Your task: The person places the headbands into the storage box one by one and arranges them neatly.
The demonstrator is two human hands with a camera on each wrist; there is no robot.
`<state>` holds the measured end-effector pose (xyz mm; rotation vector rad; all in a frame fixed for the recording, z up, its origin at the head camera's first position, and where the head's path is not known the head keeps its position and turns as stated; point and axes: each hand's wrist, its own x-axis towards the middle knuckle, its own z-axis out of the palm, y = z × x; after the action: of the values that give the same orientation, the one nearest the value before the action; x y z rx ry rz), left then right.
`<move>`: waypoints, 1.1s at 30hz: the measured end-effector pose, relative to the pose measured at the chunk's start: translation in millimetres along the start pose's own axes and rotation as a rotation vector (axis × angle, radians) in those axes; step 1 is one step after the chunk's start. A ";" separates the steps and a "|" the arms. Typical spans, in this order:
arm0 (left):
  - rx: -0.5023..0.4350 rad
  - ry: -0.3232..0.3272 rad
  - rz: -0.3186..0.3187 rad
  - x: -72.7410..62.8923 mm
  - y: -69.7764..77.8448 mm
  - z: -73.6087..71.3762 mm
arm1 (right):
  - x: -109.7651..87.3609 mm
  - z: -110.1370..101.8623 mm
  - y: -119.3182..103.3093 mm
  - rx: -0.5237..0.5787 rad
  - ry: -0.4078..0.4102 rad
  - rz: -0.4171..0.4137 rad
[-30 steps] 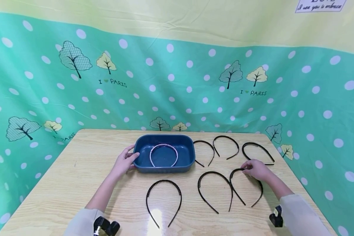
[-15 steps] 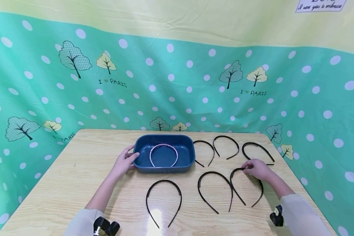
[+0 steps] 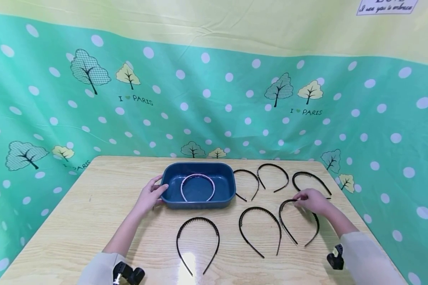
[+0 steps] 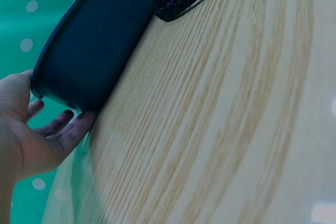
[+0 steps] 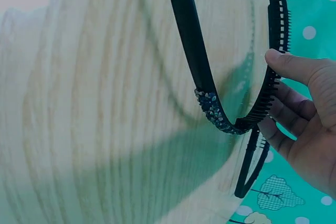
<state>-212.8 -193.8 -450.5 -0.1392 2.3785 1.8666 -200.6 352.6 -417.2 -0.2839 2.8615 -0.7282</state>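
My left hand (image 3: 151, 194) grips the left end of a dark blue rectangular box (image 3: 199, 205), its thumb over the rim and its fingers against the outer wall. A light pink toothed headband (image 3: 182, 189) lies inside the box. Over on the right, my right hand (image 3: 312, 202) pinches a black toothed headband (image 3: 284, 225) at its top curve. In the right wrist view, this headband (image 5: 191, 40) bears glittery stones on one section and hangs over the table, its shadow beneath. The left wrist view has the hand (image 4: 37, 135) spread around the box's end (image 4: 94, 45).
More black headbands lie on the wooden table (image 3: 92, 209): one front centre (image 3: 178, 237), one (image 3: 241, 226) left of the held one, and others at the back, including one beside the box (image 3: 249, 172), one behind (image 3: 272, 165) and one far right (image 3: 315, 177). A polka-dot curtain (image 3: 207, 118) hangs behind.
My right hand has raised the pinched headband slightly; its band has come apart from the neighbouring headband and its ends have shifted up in view. The left hand and box have stayed put.
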 end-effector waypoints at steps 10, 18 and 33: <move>-0.001 -0.003 0.000 -1.1 1.1 0.0 | 0.6 -7.5 -6.9 -0.013 0.011 -0.001; -0.012 -0.004 -0.006 -1.2 1.1 0.0 | 1.6 -13.8 -13.2 -0.019 0.021 -0.020; 0.001 -0.003 -0.001 -1.9 0.9 0.5 | 10.1 -18.7 -20.8 -0.043 0.043 -0.039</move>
<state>-211.0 -193.1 -449.5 -0.1376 2.3771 1.8638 -211.5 340.9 -392.1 -0.3348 2.9228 -0.6893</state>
